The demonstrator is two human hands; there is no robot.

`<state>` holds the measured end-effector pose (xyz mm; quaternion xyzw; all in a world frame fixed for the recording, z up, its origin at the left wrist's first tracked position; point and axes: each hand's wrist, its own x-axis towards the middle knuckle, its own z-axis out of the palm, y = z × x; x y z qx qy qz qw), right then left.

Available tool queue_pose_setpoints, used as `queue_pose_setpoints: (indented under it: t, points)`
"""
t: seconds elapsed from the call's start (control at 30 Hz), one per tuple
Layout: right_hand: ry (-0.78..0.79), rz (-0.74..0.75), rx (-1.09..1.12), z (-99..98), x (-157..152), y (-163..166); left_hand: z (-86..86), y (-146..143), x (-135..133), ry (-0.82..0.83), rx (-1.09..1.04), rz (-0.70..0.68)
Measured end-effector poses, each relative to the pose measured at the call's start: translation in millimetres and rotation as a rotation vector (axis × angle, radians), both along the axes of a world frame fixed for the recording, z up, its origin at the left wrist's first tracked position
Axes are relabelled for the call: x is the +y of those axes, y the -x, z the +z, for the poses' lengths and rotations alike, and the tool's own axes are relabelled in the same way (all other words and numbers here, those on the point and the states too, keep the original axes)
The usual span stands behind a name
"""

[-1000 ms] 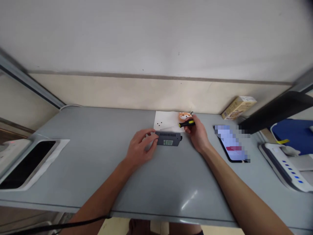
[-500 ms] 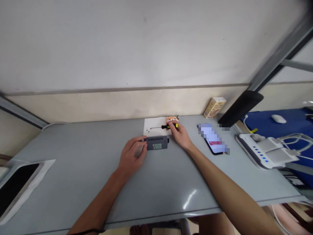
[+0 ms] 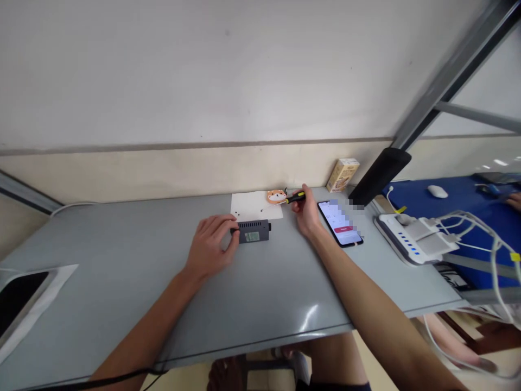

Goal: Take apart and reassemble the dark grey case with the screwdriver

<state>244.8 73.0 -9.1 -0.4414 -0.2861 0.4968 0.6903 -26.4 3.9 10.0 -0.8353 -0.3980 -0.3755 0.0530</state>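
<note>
A small dark grey box with vent slots [image 3: 254,232] lies on the grey table [image 3: 252,293]. My left hand [image 3: 211,247] rests at its left end, fingers curled against it. My right hand [image 3: 306,214] is closed on a screwdriver with a black and yellow handle [image 3: 294,198], its thin shaft pointing left over a white sheet of paper [image 3: 254,207]. A few tiny dark screws lie on that sheet. An orange animal-shaped object [image 3: 276,196] sits at the sheet's right corner.
A lit phone [image 3: 340,222] lies right of my right hand. A small cardboard box [image 3: 342,174] stands by the wall. A white multi-port charger with cables [image 3: 411,244] sits at the right edge. A dark screen in white wrapping [image 3: 24,296] lies far left.
The view has swung right. My right hand with the screwdriver has moved right, away from the grey box and toward the phone. My left hand stays at the box.
</note>
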Motion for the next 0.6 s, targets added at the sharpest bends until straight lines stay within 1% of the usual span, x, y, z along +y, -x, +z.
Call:
queue_pose_setpoints:
  t: [0.1, 0.2, 0.33, 0.47, 0.6]
  points:
    - [0.014, 0.008, 0.011, 1.1, 0, -4, 6.8, -10, 4, -0.023, 0.108, -0.050]
    - [0.028, 0.029, -0.029, 0.5, 0, -2, 9.1, -20, 8, -0.023, 0.169, -0.106]
    - [0.024, 0.067, -0.051, -3.8, 0, 1, 5.2, -28, 10, -0.009, 0.171, -0.122]
    - [0.020, 0.060, -0.104, -8.4, 2, 2, 0.6, -29, 12, 0.015, 0.131, -0.137]
    - [0.018, 0.054, -0.137, -9.9, 1, 1, -0.2, -30, 12, -0.005, 0.142, -0.130]
